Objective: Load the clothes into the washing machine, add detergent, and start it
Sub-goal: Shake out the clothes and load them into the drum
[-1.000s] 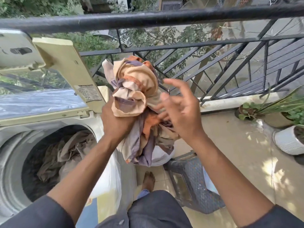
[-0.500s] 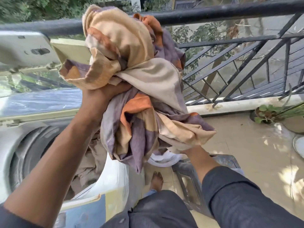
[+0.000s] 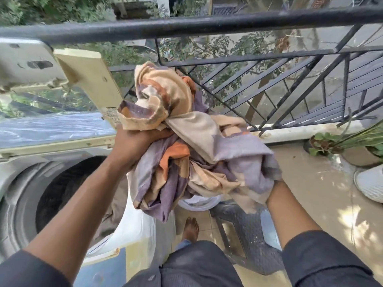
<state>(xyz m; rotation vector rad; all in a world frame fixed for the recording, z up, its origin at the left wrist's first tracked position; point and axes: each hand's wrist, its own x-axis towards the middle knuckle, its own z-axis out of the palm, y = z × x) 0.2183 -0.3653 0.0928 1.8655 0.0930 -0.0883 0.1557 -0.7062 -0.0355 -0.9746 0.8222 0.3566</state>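
Observation:
A bunched cloth in beige, purple and orange hangs in the air between my hands, just right of the washing machine. My left hand grips its upper left part from below. My right hand is buried in the lower right folds and grips them; only the wrist shows. The top-loading washing machine stands at the left with its lid raised. Its dark drum is open, and a brownish garment shows inside behind my left forearm.
A black metal railing runs across the back. A grey plastic chair stands under the cloth with a white tub on it. Potted plants and a white pot sit on the floor at the right. My bare foot is beside the machine.
The cloth bundle has come down from in front of the railing and spread to the right. My right hand went from open beside the cloth to gripping its lower right part.

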